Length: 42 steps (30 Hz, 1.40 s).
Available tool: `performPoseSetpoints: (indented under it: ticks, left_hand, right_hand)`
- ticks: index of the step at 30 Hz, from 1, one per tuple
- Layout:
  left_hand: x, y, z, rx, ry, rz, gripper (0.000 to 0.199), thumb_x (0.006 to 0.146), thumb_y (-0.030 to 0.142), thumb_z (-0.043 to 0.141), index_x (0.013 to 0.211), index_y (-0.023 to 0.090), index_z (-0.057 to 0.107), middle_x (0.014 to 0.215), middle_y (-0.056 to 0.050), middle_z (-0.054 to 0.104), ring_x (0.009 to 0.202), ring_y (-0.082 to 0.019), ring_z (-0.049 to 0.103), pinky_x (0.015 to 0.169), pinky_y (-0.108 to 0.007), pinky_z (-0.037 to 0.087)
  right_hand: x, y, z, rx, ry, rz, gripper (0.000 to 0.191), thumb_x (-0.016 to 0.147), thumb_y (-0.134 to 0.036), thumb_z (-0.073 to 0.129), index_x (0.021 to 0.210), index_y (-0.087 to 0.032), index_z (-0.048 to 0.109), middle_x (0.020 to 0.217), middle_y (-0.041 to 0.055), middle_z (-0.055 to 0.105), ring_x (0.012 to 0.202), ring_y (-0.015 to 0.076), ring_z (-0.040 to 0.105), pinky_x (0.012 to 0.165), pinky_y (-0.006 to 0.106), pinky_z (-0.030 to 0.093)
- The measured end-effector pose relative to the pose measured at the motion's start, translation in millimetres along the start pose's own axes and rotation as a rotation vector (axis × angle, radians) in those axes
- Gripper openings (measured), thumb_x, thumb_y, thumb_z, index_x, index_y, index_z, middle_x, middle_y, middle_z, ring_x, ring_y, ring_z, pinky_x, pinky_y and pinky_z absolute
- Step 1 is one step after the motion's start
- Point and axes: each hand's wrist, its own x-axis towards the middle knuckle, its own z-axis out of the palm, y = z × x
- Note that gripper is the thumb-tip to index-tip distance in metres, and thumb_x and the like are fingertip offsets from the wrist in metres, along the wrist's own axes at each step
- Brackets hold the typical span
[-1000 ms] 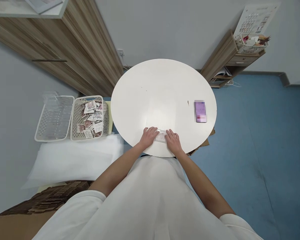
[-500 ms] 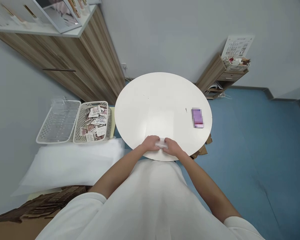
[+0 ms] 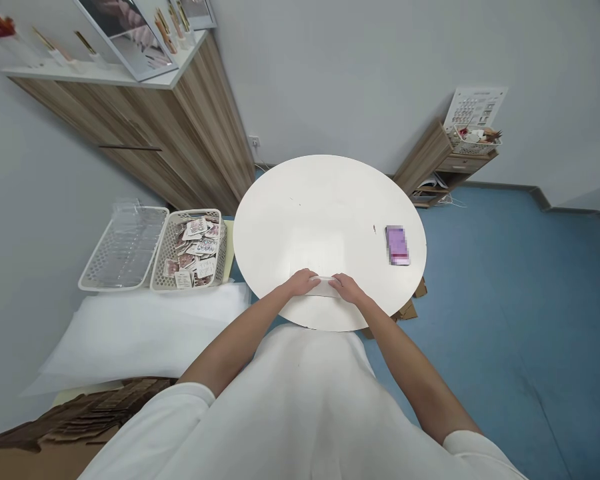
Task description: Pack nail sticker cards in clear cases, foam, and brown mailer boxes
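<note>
Near the front edge of the round white table (image 3: pixel 320 180), a whitish translucent sheet or wrap (image 3: pixel 323 288) lies between my hands. My left hand (image 3: pixel 303 283) grips its left end, with the fingers closed on it. On the right end, my right hand (image 3: pixel 347 287) holds it in the same way. The piece looks rolled or folded along its far edge, with a flat part toward me. Its exact shape is hard to make out.
A purple pixelated item (image 3: pixel 397 245) and a small dark object (image 3: pixel 375 229) lie on the table's right. Left of it stand a basket of small packets (image 3: pixel 223 257), a basket of clear plastic pieces (image 3: pixel 130 247) and stacked white sheets (image 3: pixel 145 333). Cabinets stand behind.
My hands have moved slightly apart, and the whitish piece between them now looks wider and flatter. The whole view has shifted a little.
</note>
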Motion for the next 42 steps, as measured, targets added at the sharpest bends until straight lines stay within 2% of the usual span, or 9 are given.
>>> performPoseSetpoints:
  ticks: [4, 13, 20, 24, 28, 30, 33, 36, 42]
  left_hand:
    - [0.4, -19.0, 0.5, -0.097, -0.001, -0.065, 0.034, 0.076, 0.033, 0.046, 0.106, 0.021, 0.054, 0.111, -0.003, 0.059, 0.099, -0.018, 0.054, 0.080, -0.026, 0.042]
    - [-11.9, -37.9, 2.8, -0.092, -0.006, -0.295, 0.015, 0.074, 0.026, 0.044, 0.068, 0.019, 0.056, 0.072, -0.002, 0.062, 0.069, -0.017, 0.056, 0.056, -0.026, 0.040]
    - [-18.0, -33.1, 2.6, -0.089, 0.067, -0.412, 0.016, 0.072, 0.031, 0.050, 0.083, 0.020, 0.055, 0.087, -0.003, 0.062, 0.079, -0.018, 0.056, 0.060, -0.026, 0.041]
    - [-24.3, -31.9, 4.5, -0.017, 0.190, -0.360, 0.030, 0.074, 0.026, 0.049, 0.103, 0.020, 0.049, 0.097, -0.005, 0.058, 0.087, -0.020, 0.054, 0.068, -0.029, 0.042]
    - [-30.7, -23.5, 4.2, 0.109, 0.350, -0.164, 0.042, 0.075, 0.020, 0.045, 0.117, 0.018, 0.041, 0.117, -0.010, 0.048, 0.108, -0.023, 0.044, 0.087, -0.035, 0.036]
    - [-32.3, -16.0, 4.4, 0.148, 0.339, -0.021, 0.046, 0.076, 0.023, 0.045, 0.121, 0.018, 0.038, 0.124, -0.011, 0.042, 0.116, -0.025, 0.037, 0.093, -0.037, 0.030]
    - [-31.2, -5.6, 8.3, 0.197, 0.189, 0.153, 0.057, 0.072, 0.034, 0.054, 0.124, 0.020, 0.036, 0.128, -0.010, 0.040, 0.118, -0.027, 0.035, 0.096, -0.040, 0.025]
    - [-27.1, -0.9, 14.3, 0.225, 0.086, 0.156, 0.059, 0.068, 0.034, 0.058, 0.123, 0.022, 0.038, 0.127, -0.010, 0.042, 0.113, -0.026, 0.040, 0.093, -0.040, 0.027]
    - [-23.2, -0.9, 8.9, 0.171, 0.075, 0.114, 0.054, 0.064, 0.036, 0.058, 0.115, 0.021, 0.047, 0.114, -0.008, 0.053, 0.102, -0.025, 0.049, 0.091, -0.038, 0.028]
  right_hand:
    - [11.5, 5.4, 10.4, 0.104, 0.052, 0.069, 0.026, 0.080, -0.040, 0.043, 0.097, -0.024, 0.055, 0.097, 0.0045, 0.061, 0.086, 0.0188, 0.057, 0.068, 0.029, 0.043]
    - [21.6, 10.5, 18.2, 0.170, 0.106, 0.134, 0.021, 0.077, -0.041, 0.043, 0.079, -0.023, 0.055, 0.081, 0.0009, 0.062, 0.074, 0.0174, 0.056, 0.062, 0.028, 0.042]
    - [17.9, 12.7, 25.4, 0.013, 0.202, 0.151, 0.025, 0.084, -0.031, 0.032, 0.082, -0.023, 0.055, 0.079, 0.0032, 0.061, 0.073, 0.0173, 0.055, 0.062, 0.028, 0.040]
    - [6.8, 20.0, 28.0, -0.173, 0.343, 0.128, 0.024, 0.081, -0.026, 0.038, 0.100, -0.022, 0.053, 0.097, 0.0084, 0.057, 0.080, 0.0197, 0.054, 0.064, 0.030, 0.040]
    - [-4.5, 16.4, 26.2, -0.275, 0.482, -0.002, 0.034, 0.081, -0.024, 0.038, 0.114, -0.017, 0.045, 0.126, 0.0150, 0.040, 0.109, 0.0259, 0.044, 0.084, 0.039, 0.036]
    - [-7.5, 10.7, 25.4, -0.310, 0.397, -0.127, 0.033, 0.081, -0.027, 0.040, 0.113, -0.018, 0.045, 0.130, 0.0144, 0.037, 0.117, 0.0271, 0.038, 0.091, 0.042, 0.031]
    - [-7.2, 4.6, 27.6, -0.370, 0.137, -0.274, 0.039, 0.074, -0.034, 0.054, 0.110, -0.021, 0.047, 0.133, 0.0127, 0.037, 0.121, 0.0299, 0.033, 0.093, 0.045, 0.028]
    - [-2.5, 3.6, 32.3, -0.382, 0.032, -0.272, 0.044, 0.069, -0.032, 0.060, 0.110, -0.021, 0.045, 0.134, 0.0130, 0.037, 0.118, 0.0300, 0.037, 0.089, 0.044, 0.033]
    - [-1.1, -4.9, 21.9, -0.297, 0.002, -0.209, 0.043, 0.069, -0.034, 0.058, 0.107, -0.018, 0.046, 0.121, 0.0125, 0.049, 0.106, 0.0258, 0.047, 0.084, 0.037, 0.038]
